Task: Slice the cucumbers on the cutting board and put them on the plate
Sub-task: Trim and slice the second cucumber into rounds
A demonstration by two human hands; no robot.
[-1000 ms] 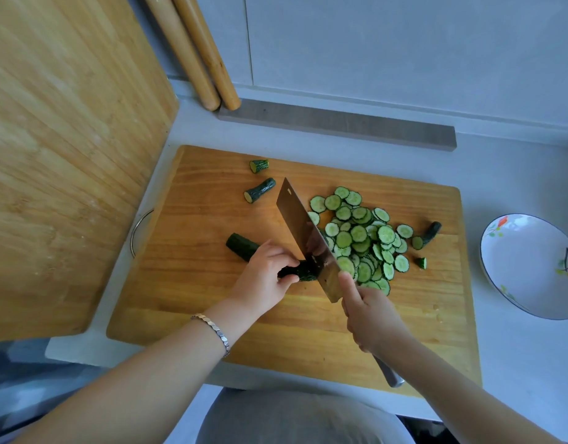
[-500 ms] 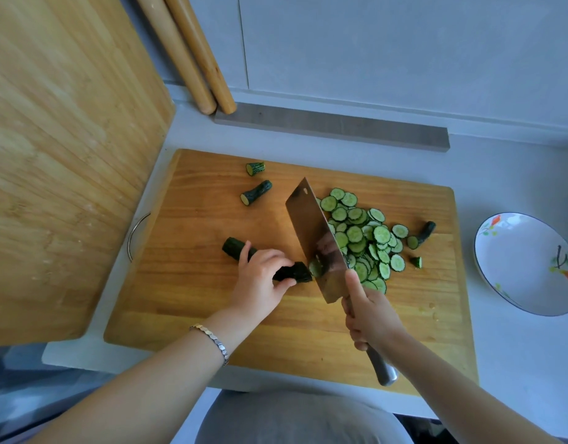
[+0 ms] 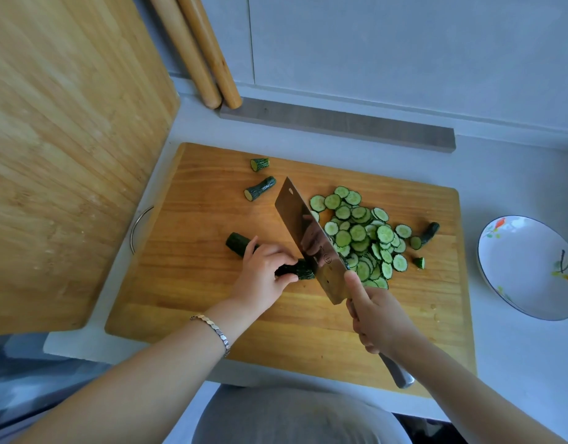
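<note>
Dark green and bumpy, the cucumber (image 3: 298,271) lies near the middle of the wooden cutting board (image 3: 193,293), slanting toward its left edge. The left hand (image 3: 263,274) covers the cucumber's middle, pinning it down with fingers curled over it and the thumb against its near side. The cleaver (image 3: 308,238) stands edge-down at the cucumber's right cut end, touching it as far as I can tell. The right hand (image 3: 380,318) grips the cleaver's handle, with one finger laid straight along the side of the blade.

Just right of the blade, a heap of cucumber slices (image 3: 362,238) spreads over the board's right half. Two stub ends (image 3: 260,189) lie toward the board's far edge and two more sit right of the heap.

The plate (image 3: 516,251), white with painted sprigs, sits on the grey surface (image 3: 513,354) off the board's right edge. A bracelet (image 3: 212,325) circles the left wrist. A second wooden board (image 3: 68,139) leans at the surface's left edge, and two rolling pins (image 3: 193,49) stand in its far left corner.
</note>
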